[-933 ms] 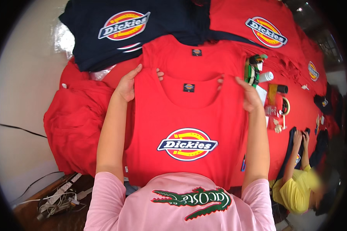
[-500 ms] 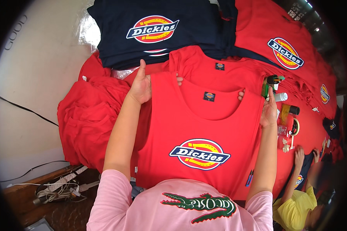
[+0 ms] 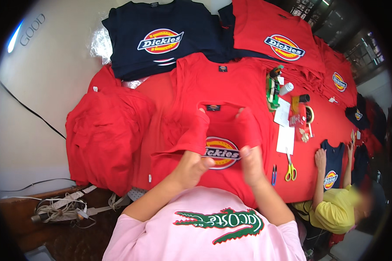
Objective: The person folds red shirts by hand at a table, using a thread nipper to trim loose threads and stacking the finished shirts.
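Observation:
A red sleeveless top (image 3: 178,174) with an oval yellow, white and navy print on its chest lies before me. Its shoulder parts are folded inward over my fingers. My left hand (image 3: 192,168) holds the left side, thumb outside and most fingers hidden under the cloth; a fingertip peeks out by the neckline. On the other side my right hand (image 3: 251,163) holds the matching part, its thumb up and its fingers mostly covered. The print is partly hidden between the two folds. Just beyond, another red top (image 3: 222,85) lies flat with its neck label showing.
Navy tops (image 3: 130,39) are stacked at the back left, red tops (image 3: 270,21) at the back right. A red garment heap (image 3: 113,130) sits left. Scissors (image 3: 291,170), blue snips (image 3: 274,175), paper (image 3: 285,139) and a green tape dispenser (image 3: 272,93) lie right. A co-worker (image 3: 335,211) handles a navy top.
Both hands have come down toward me and closer together, bringing the top's shoulders inward and folding them. The head view has shifted, showing more of the table's right side.

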A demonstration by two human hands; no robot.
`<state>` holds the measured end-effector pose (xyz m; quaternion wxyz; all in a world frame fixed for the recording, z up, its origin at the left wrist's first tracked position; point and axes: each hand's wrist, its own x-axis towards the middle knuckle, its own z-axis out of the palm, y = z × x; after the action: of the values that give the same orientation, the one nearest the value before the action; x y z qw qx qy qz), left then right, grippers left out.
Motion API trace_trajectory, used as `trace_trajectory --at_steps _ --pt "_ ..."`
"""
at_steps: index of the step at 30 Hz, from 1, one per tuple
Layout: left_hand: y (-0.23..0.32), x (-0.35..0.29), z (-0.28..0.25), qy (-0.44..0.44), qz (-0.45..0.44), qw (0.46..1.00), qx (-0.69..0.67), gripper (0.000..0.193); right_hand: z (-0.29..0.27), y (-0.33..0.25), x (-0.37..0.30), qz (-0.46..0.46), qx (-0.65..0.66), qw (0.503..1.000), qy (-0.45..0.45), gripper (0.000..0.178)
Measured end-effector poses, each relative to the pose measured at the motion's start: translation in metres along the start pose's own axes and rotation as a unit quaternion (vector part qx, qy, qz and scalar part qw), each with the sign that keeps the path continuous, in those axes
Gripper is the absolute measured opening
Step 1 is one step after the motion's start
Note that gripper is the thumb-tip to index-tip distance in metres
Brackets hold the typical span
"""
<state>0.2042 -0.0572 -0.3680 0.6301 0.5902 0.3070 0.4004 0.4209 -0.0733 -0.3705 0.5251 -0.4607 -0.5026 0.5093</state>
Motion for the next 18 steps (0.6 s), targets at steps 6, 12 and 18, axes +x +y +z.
trace_trajectory --at_steps 6,12,18 --pt "-0.013 -0.035 0.044 -0.066 0.039 0.992 0.097 0.116 0.060 -0.002 -0.062 -0.056 0.075 0.990 -0.104 0.116" --pt "-0.013 -0.050 0.061 -0.080 0.084 0.986 0.119 0.115 0.056 0.025 -0.106 0.047 0.134 0.987 -0.068 0.129" --pt "-0.017 -0.056 0.064 -0.077 0.103 0.984 0.125 0.112 0.052 0.038 -0.120 0.099 0.107 0.989 -0.036 0.126"
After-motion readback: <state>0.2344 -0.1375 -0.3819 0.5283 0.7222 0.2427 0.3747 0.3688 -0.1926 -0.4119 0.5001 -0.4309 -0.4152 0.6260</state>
